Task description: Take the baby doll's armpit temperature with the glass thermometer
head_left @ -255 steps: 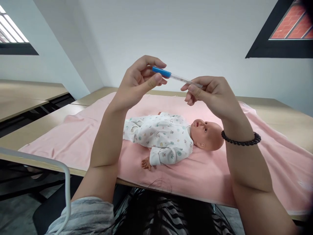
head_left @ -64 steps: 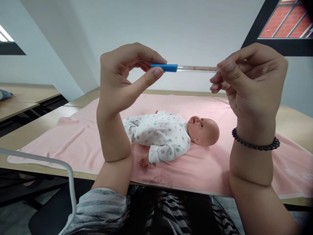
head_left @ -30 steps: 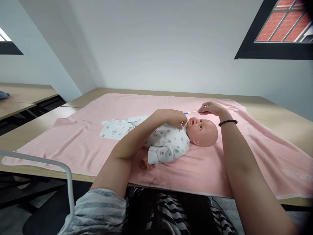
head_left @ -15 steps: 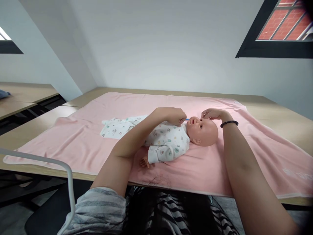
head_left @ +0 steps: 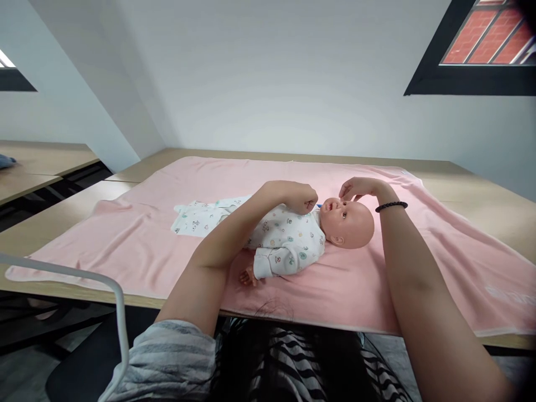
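A baby doll (head_left: 293,234) in a white printed sleepsuit lies on its back on a pink blanket (head_left: 138,234), head (head_left: 354,223) to the right. My left hand (head_left: 295,195) is curled over the doll's far shoulder, pinched on a thermometer whose blue end (head_left: 319,205) just peeks out near the doll's neck. Just beyond the doll's face hovers my right hand (head_left: 355,188), fingers bent and loosely apart, holding nothing. It has a black bead bracelet (head_left: 391,206) on its wrist.
The blanket covers a wooden table (head_left: 473,195) that meets a white wall. More wooden desks (head_left: 46,162) stand at the left. A white chair rail (head_left: 96,285) curves at the lower left. A dark window frame (head_left: 469,84) sits at the upper right.
Both hands came down from eye level, where they held the thermometer level between them, to the doll's neck. My right hand has let go of the glass end; the thermometer is now mostly hidden.
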`<action>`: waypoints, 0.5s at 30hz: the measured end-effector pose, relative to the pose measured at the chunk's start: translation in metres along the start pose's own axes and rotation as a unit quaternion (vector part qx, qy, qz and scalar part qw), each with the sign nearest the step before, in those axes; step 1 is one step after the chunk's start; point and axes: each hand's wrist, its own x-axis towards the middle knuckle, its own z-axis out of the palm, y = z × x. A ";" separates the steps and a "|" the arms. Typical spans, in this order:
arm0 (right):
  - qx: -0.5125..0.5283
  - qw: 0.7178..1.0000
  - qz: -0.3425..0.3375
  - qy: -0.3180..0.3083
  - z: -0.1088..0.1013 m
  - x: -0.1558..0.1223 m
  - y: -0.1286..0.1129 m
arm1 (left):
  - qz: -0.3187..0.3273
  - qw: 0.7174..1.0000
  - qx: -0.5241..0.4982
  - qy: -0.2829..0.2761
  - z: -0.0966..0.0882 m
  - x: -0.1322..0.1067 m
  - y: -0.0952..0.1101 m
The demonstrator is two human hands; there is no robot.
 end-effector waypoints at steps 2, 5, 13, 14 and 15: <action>0.002 1.000 -0.019 0.015 -0.007 -0.009 -0.012 | -0.007 1.000 0.003 0.006 0.001 0.001 0.000; -0.004 0.997 -0.074 0.036 -0.014 -0.031 -0.039 | -0.008 1.000 0.022 0.012 0.002 0.001 0.002; -0.158 0.970 -0.178 -0.049 0.016 -0.092 -0.123 | -0.007 0.996 0.091 0.027 0.003 0.003 0.010; -0.181 0.967 -0.172 -0.048 0.022 -0.094 -0.128 | -0.004 0.994 0.103 0.033 0.004 0.003 0.010; -0.205 0.964 -0.164 -0.043 0.027 -0.094 -0.132 | 0.000 0.992 0.116 0.040 0.005 0.004 0.010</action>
